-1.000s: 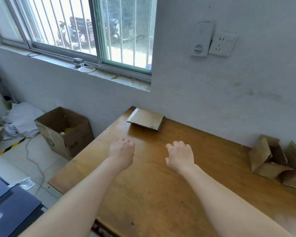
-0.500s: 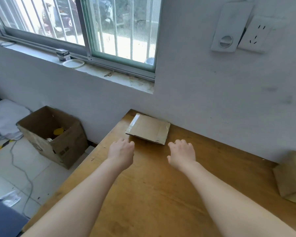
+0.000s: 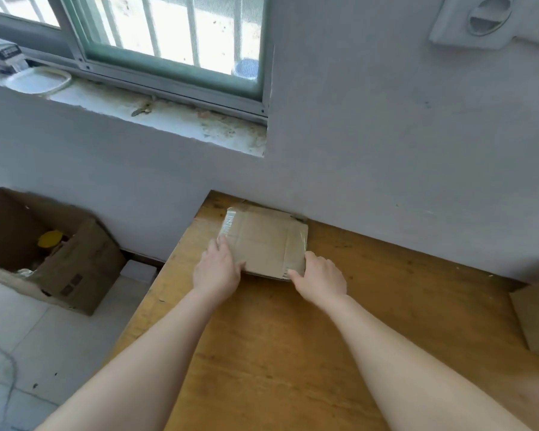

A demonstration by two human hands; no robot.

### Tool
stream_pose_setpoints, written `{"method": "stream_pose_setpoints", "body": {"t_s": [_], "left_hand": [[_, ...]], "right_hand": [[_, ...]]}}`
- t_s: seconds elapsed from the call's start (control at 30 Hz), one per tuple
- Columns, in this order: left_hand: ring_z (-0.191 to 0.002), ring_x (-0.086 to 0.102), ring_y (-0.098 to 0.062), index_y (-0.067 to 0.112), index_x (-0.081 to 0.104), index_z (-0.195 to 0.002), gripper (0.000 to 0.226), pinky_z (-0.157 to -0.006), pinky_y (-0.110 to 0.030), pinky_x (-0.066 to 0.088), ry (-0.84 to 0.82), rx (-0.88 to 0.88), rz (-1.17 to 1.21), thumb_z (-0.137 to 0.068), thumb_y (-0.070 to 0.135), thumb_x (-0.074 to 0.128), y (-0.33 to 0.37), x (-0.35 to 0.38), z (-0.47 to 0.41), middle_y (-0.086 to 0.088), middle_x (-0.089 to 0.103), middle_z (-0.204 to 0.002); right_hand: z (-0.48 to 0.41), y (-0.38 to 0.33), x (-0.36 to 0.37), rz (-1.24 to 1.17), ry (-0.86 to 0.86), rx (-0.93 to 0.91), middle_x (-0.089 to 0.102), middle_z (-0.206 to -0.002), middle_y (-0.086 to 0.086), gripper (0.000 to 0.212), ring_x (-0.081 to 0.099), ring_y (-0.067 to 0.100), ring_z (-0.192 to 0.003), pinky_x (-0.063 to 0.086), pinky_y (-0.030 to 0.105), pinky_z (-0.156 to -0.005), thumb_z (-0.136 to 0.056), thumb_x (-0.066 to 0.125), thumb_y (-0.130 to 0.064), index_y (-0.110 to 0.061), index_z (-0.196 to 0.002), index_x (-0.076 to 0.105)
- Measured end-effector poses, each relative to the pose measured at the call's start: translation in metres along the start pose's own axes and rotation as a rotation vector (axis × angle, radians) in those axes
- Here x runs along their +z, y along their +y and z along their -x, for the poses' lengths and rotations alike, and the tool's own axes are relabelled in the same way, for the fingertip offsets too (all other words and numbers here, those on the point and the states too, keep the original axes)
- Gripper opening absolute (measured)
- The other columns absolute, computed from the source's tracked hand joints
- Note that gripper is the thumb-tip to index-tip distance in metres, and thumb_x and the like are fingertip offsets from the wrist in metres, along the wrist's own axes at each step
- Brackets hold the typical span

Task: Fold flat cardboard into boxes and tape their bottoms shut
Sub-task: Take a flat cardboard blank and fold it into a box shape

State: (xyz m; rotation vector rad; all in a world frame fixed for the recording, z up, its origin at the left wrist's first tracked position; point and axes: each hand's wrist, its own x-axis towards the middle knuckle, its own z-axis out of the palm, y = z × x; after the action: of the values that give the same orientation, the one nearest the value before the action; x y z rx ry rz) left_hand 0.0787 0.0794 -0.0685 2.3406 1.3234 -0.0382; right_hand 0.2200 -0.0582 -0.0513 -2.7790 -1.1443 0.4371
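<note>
Step in hand: picking up stock. The flat cardboard (image 3: 263, 241) lies at the desk's (image 3: 277, 353) far left corner, against the wall. The left hand (image 3: 217, 272) touches its near-left edge, thumb on top. The right hand (image 3: 319, 276) touches the near-right corner, fingers (image 3: 312, 256) bent over the side edge. Whether either grip has closed underneath cannot be told.

Next move, as judged: lift or slide the sheet toward the body, then open it into a tube.

Versus 0.5 s ago: both hands hovered just short of the cardboard; now both are in contact.
</note>
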Motion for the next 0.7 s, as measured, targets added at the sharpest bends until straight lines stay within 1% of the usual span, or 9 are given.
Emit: {"method": "stream_pose_setpoints", "body": {"t_s": [0.1, 0.17, 0.27, 0.37, 0.43, 0.47, 0.53, 0.57, 0.7], "left_hand": [[-0.132, 0.039, -0.033, 0.011, 0.004, -0.153, 0.08, -0.104, -0.045, 0.04, -0.037, -0.083, 0.149, -0.095, 0.043, 0.05, -0.002, 0.007, -0.013, -0.017, 0.033, -0.149], [-0.128, 0.043, -0.035, 0.011, 0.011, -0.152, 0.075, -0.103, -0.045, 0.041, -0.063, -0.145, 0.24, -0.095, 0.041, 0.05, -0.003, 0.01, -0.018, -0.017, 0.038, -0.145], [-0.129, 0.043, -0.036, 0.008, 0.019, -0.149, 0.073, -0.104, -0.048, 0.041, -0.081, -0.229, 0.361, -0.093, 0.036, 0.057, -0.002, 0.012, -0.019, -0.019, 0.039, -0.144], [-0.125, 0.048, -0.035, 0.004, 0.029, -0.145, 0.072, -0.1, -0.045, 0.045, -0.101, -0.357, 0.505, -0.088, 0.03, 0.066, 0.003, 0.014, -0.009, -0.018, 0.047, -0.138], [-0.115, 0.055, -0.032, 0.005, 0.045, -0.132, 0.054, -0.095, -0.044, 0.049, -0.1, -0.392, 0.647, -0.087, 0.023, 0.069, 0.008, 0.017, 0.006, -0.015, 0.057, -0.127], [-0.11, 0.057, -0.031, 0.006, 0.049, -0.127, 0.048, -0.092, -0.043, 0.05, -0.083, -0.408, 0.728, -0.086, 0.019, 0.07, 0.01, 0.018, 0.015, -0.013, 0.059, -0.123], [-0.104, 0.057, -0.027, 0.008, 0.049, -0.125, 0.045, -0.086, -0.038, 0.05, -0.048, -0.441, 0.867, -0.086, 0.014, 0.07, 0.015, 0.02, 0.035, -0.008, 0.059, -0.117], [-0.102, 0.057, -0.026, 0.009, 0.047, -0.126, 0.045, -0.085, -0.037, 0.05, -0.039, -0.448, 0.923, -0.087, 0.013, 0.069, 0.017, 0.021, 0.046, -0.006, 0.058, -0.116], [-0.107, 0.057, -0.028, 0.01, 0.05, -0.123, 0.035, -0.093, -0.046, 0.051, -0.024, -0.423, 1.029, -0.091, 0.012, 0.063, 0.031, 0.024, 0.088, -0.011, 0.059, -0.119]], "right_hand": [[-0.011, -0.006, 0.011, -0.207, -0.052, 0.137, 0.062, -0.113, 0.002, 0.048, 0.059, 0.02, -0.091, 0.047, 0.03, -0.064, -0.093, 0.052, -0.049, -0.017, -0.128, 0.046], [-0.015, -0.007, 0.017, -0.33, -0.075, 0.206, 0.061, -0.122, 0.003, 0.051, 0.061, 0.021, -0.099, 0.049, 0.03, -0.071, -0.094, 0.054, -0.045, -0.017, -0.135, 0.043], [-0.014, -0.006, 0.022, -0.48, -0.065, 0.298, 0.055, -0.135, 0.006, 0.058, 0.059, 0.026, -0.112, 0.052, 0.035, -0.086, -0.094, 0.057, -0.037, -0.018, -0.144, 0.035], [-0.006, -0.004, 0.023, -0.538, -0.009, 0.302, 0.057, -0.131, 0.008, 0.058, 0.06, 0.025, -0.11, 0.053, 0.037, -0.087, -0.093, 0.061, -0.026, -0.018, -0.144, 0.034], [0.004, -0.003, 0.023, -0.529, 0.004, 0.301, 0.056, -0.13, 0.008, 0.057, 0.058, 0.027, -0.113, 0.052, 0.037, -0.088, -0.093, 0.06, -0.021, -0.017, -0.144, 0.034], [0.011, -0.002, 0.024, -0.52, 0.002, 0.301, 0.056, -0.129, 0.008, 0.05, 0.057, 0.026, -0.112, 0.051, 0.036, -0.088, -0.094, 0.058, -0.021, -0.016, -0.14, 0.039], [0.027, 0.004, 0.025, -0.533, -0.019, 0.297, 0.058, -0.125, 0.006, 0.037, 0.057, 0.024, -0.11, 0.051, 0.035, -0.087, -0.096, 0.054, -0.023, -0.013, -0.131, 0.05], [0.037, 0.009, 0.025, -0.557, -0.028, 0.298, 0.058, -0.124, 0.005, 0.035, 0.056, 0.023, -0.111, 0.051, 0.037, -0.089, -0.097, 0.052, -0.024, -0.012, -0.13, 0.052], [0.075, 0.03, 0.019, -0.674, 0.048, 0.312, 0.06, -0.114, 0.003, 0.028, 0.058, 0.021, -0.102, 0.052, 0.042, -0.088, -0.098, 0.048, -0.024, -0.014, -0.123, 0.056]]}}
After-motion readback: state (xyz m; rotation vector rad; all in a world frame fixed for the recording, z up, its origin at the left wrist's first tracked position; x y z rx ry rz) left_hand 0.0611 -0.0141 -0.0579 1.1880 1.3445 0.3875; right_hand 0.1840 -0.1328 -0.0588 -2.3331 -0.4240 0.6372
